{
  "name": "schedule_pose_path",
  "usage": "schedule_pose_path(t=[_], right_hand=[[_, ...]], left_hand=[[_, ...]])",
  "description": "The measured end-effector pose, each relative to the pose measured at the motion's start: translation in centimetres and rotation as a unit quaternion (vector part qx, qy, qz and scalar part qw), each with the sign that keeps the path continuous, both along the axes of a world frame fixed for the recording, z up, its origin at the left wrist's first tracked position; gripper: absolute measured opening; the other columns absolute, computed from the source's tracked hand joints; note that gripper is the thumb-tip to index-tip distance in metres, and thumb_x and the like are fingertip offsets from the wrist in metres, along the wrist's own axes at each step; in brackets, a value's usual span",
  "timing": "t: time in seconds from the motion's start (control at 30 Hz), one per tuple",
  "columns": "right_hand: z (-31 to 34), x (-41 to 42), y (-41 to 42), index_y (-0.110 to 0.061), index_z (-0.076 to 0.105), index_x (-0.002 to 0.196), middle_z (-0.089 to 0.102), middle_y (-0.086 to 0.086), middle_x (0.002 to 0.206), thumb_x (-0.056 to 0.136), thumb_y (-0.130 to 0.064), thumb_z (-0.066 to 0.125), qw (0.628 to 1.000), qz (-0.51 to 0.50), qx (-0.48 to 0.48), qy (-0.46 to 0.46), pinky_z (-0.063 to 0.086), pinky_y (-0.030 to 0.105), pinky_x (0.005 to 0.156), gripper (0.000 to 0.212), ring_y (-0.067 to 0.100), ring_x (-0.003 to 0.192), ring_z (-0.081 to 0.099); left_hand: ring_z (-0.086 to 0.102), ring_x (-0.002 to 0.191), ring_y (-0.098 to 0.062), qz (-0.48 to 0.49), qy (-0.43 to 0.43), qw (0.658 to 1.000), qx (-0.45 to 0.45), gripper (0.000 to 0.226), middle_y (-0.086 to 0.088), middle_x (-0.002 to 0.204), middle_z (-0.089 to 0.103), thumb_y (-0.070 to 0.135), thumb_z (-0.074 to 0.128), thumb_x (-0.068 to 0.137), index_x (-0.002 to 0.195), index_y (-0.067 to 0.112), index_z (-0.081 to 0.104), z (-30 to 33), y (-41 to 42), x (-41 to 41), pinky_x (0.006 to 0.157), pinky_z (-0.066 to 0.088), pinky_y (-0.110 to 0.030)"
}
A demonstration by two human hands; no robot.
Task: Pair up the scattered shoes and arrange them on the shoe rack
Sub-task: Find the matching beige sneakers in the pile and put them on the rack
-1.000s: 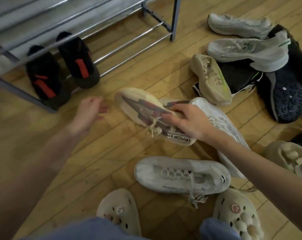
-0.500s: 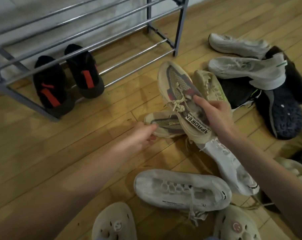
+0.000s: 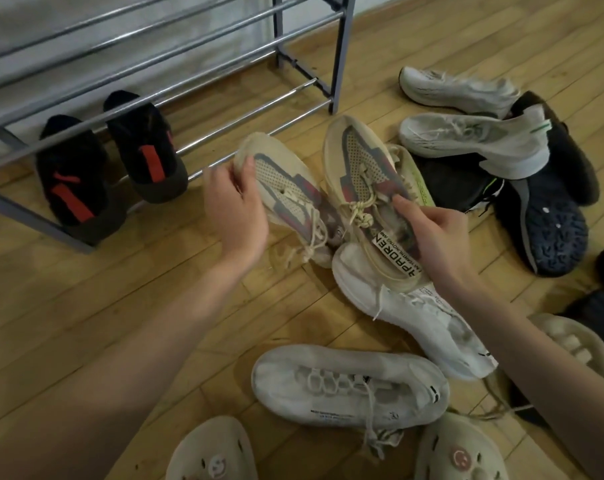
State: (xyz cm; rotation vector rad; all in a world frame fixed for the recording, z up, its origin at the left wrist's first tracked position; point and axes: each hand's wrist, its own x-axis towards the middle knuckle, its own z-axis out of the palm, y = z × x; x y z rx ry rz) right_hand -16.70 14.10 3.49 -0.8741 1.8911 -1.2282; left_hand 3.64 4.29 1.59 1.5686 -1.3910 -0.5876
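My left hand (image 3: pixel 236 209) grips the toe end of a cream sneaker with red and grey panels (image 3: pixel 286 188). My right hand (image 3: pixel 432 233) holds its matching cream sneaker (image 3: pixel 359 168) by the heel, label side up. Both shoes are lifted side by side above the wooden floor, toes pointing toward the metal shoe rack (image 3: pixel 224 46). A pair of black shoes with red stripes (image 3: pixel 106 171) sits on the rack's lowest bars at the left.
Two white sneakers (image 3: pixel 349 386) (image 3: pixel 414 313) lie on the floor below my hands. A heap of white, black and dark blue shoes (image 3: pixel 501 157) lies at the right. Beige clogs (image 3: pixel 463 455) are on my feet at the bottom edge.
My left hand has picked the second cream sneaker up off the floor and raised it beside the one in my right hand. The view has shifted slightly toward the rack.
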Motion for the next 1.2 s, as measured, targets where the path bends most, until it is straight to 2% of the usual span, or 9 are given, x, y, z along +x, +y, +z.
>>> schedule_pose_path(t=[0.1,0.27,0.47,0.63,0.8,0.9,1.0,1.1,1.2], right_hand=[[-0.4,0.4,-0.1,-0.02,0.074,0.07,0.07,-0.004,0.057,0.086,-0.039,0.066,1.0,-0.006,0.012,-0.017,0.047,0.027,0.055,0.027,0.006,0.052,0.061],[-0.9,1.7,-1.0,0.005,0.071,0.081,0.067,0.032,0.084,0.071,-0.058,0.068,0.999,-0.027,0.022,-0.033,0.051,0.049,0.064,0.064,0.039,0.066,0.062],[-1.0,2.4,-1.3,-0.009,0.073,0.069,0.069,0.002,0.057,0.087,-0.038,0.067,0.999,-0.005,0.023,-0.032,0.047,0.023,0.051,0.034,0.01,0.052,0.062],[-1.8,3.2,-0.8,-0.011,0.075,0.077,0.072,0.003,0.065,0.088,-0.039,0.065,0.998,0.014,0.047,-0.047,0.047,0.025,0.053,0.031,0.007,0.053,0.063],[-2.4,3.2,-0.5,-0.013,0.075,0.078,0.072,0.002,0.066,0.087,-0.04,0.065,0.997,0.011,0.057,-0.041,0.047,0.022,0.051,0.03,0.003,0.05,0.061],[-2.7,3.3,-0.4,-0.011,0.075,0.081,0.071,0.001,0.067,0.087,-0.041,0.065,0.997,0.008,0.065,-0.049,0.046,0.016,0.046,0.031,0.0,0.048,0.061],[-3.0,3.6,-0.3,-0.01,0.071,0.09,0.072,0.003,0.077,0.078,-0.04,0.074,0.995,0.025,0.082,-0.048,0.052,0.021,0.054,0.032,0.005,0.062,0.067],[-3.1,3.9,-0.2,-0.015,0.062,0.104,0.07,0.0,0.093,0.072,-0.023,0.081,0.992,0.078,0.09,-0.027,0.058,0.033,0.073,0.038,0.016,0.083,0.069],[-3.2,4.0,-0.3,-0.015,0.058,0.115,0.068,0.001,0.098,0.076,-0.01,0.074,0.991,0.094,0.084,-0.051,0.059,0.033,0.071,0.042,0.018,0.086,0.068]], left_hand=[[0.045,0.069,0.011,-0.021,-0.045,0.998,-0.039,0.028,0.017,0.081,0.041,0.036,0.043,0.099,0.087,0.013,0.052,1.2,-1.1,1.7,0.065,0.035,-0.001],[0.045,0.081,-0.001,0.019,-0.067,0.997,-0.041,0.03,0.002,0.096,0.047,0.036,0.041,0.1,0.091,0.011,0.056,2.2,-3.8,4.4,0.076,0.033,-0.011],[0.063,0.08,-0.015,-0.064,-0.037,0.992,0.105,0.039,-0.003,0.088,0.065,0.047,0.042,0.096,0.083,0.016,0.061,1.4,-6.0,5.4,0.075,0.051,-0.034],[0.065,0.09,-0.016,-0.159,-0.022,0.951,0.265,0.022,-0.002,0.102,0.068,0.031,0.051,0.097,0.11,0.017,0.061,-1.7,-4.9,4.3,0.071,0.052,-0.027],[0.064,0.087,-0.012,-0.168,-0.022,0.93,0.325,0.037,-0.004,0.119,0.065,0.024,0.053,0.095,0.131,0.015,0.049,-2.6,-2.9,4.2,0.066,0.051,-0.025],[0.06,0.107,-0.018,-0.142,-0.059,0.919,0.363,0.075,0.002,0.127,0.054,0.041,0.07,0.08,0.139,0.013,0.035,-3.0,-0.1,4.9,0.083,0.052,-0.036],[0.052,0.122,-0.024,-0.163,-0.145,0.865,0.452,0.132,-0.003,0.136,0.05,0.072,0.078,0.033,0.141,0.014,0.031,-5.0,2.4,6.2,0.099,0.048,-0.045],[0.058,0.11,-0.015,-0.228,-0.176,0.841,0.457,0.099,0.006,0.123,0.06,0.068,0.079,0.039,0.127,0.031,0.052,-6.4,3.8,6.6,0.096,0.05,-0.037],[0.063,0.098,-0.011,-0.22,-0.132,0.858,0.445,0.068,0.011,0.106,0.069,0.05,0.087,0.048,0.11,0.03,0.066,-6.3,4.1,6.5,0.092,0.053,-0.034]])
